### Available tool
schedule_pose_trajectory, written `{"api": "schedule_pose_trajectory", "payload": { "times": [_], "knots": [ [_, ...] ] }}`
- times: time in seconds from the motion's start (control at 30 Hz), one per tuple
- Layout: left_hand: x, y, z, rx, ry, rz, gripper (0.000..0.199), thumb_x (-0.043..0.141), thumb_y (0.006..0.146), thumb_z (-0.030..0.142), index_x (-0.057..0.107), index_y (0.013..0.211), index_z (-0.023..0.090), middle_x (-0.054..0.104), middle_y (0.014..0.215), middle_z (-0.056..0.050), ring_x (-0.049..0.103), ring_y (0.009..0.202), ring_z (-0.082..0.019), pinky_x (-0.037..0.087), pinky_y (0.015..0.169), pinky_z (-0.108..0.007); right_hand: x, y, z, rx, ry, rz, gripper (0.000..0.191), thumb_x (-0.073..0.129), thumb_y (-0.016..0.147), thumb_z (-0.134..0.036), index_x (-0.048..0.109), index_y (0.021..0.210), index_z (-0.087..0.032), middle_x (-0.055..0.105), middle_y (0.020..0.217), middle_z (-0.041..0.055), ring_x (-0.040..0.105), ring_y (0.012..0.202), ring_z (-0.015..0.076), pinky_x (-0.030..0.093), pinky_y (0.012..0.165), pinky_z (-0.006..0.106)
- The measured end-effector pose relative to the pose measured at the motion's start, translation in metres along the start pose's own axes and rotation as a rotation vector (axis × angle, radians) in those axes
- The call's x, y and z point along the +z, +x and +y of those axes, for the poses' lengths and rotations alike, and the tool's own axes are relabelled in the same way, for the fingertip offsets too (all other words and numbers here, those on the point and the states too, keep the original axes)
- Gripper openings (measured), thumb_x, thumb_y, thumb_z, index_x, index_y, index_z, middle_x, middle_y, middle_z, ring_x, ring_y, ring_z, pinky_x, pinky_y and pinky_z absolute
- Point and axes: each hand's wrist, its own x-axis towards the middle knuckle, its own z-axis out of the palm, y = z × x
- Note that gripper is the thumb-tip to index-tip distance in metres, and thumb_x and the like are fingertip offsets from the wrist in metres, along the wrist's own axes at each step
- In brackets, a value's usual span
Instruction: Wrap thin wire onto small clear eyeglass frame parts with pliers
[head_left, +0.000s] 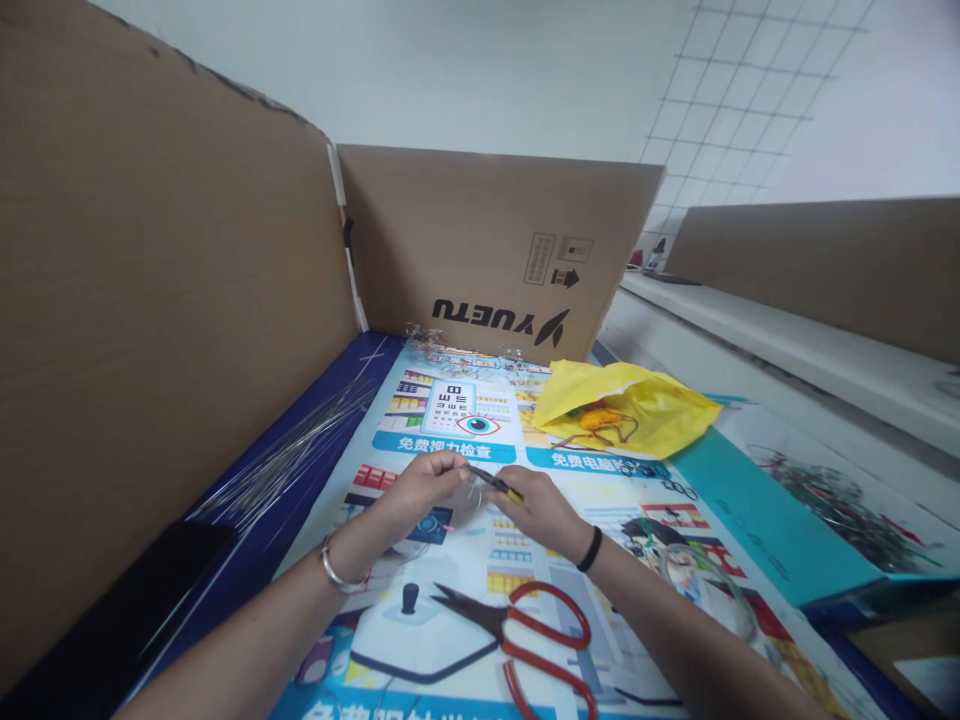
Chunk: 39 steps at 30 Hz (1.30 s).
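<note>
My left hand (427,485), with a silver bangle on its wrist, is closed in a pinch on a thin wire (478,495) that loops below the fingers. My right hand (536,500), a black band at its wrist, grips pliers (499,484) with a yellow-and-black handle. The pliers' tip meets the left fingertips. Below both hands, red-handled scissors (499,622) lie open on the printed sheet (420,630).
A yellow bag (675,410) with orange cord lies at the back right. Long thin wires (300,440) and a black object (180,570) are on the left. Cardboard panels (480,240) stand behind and left. Tangled wire (840,510) lies at right.
</note>
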Motion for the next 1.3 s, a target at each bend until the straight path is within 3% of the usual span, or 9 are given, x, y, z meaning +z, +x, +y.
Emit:
{"api": "schedule_pose_trajectory", "payload": {
  "times": [0.3, 0.6, 1.3],
  "knots": [
    [-0.002, 0.0, -0.002, 0.006, -0.007, -0.024, 0.018, 0.057, 0.072, 0.031, 0.052, 0.068, 0.014, 0.041, 0.059, 0.004, 0.035, 0.054, -0.007, 0.026, 0.052, -0.021, 0.001, -0.001, 0.004, -0.067, 0.019, 0.006, 0.011, 0.047, 0.084, -0.029, 0.052, 0.082, -0.019, 0.055, 0.079, 0.0027, 0.05, 0.074, 0.014, 0.04, 0.065, 0.025],
    [0.0, 0.001, 0.004, 0.046, 0.18, -0.02, 0.018, 0.055, 0.073, 0.031, 0.055, 0.068, 0.014, 0.047, 0.063, 0.002, 0.04, 0.061, -0.01, 0.03, 0.06, -0.023, -0.01, -0.002, 0.008, -0.22, -0.35, 0.176, 0.012, 0.052, 0.078, -0.023, 0.055, 0.087, -0.016, 0.053, 0.084, 0.0082, 0.044, 0.082, 0.0202, 0.036, 0.073, 0.034],
    [0.003, -0.001, 0.001, 0.129, 0.313, 0.051, 0.011, 0.051, 0.074, 0.024, 0.055, 0.071, 0.015, 0.051, 0.066, 0.001, 0.045, 0.064, -0.011, 0.035, 0.062, -0.023, -0.01, -0.002, 0.006, -0.215, -0.517, 0.194, 0.011, 0.048, 0.08, -0.021, 0.056, 0.075, -0.016, 0.05, 0.073, 0.0068, 0.042, 0.074, 0.0187, 0.032, 0.065, 0.029]
  ]
}}
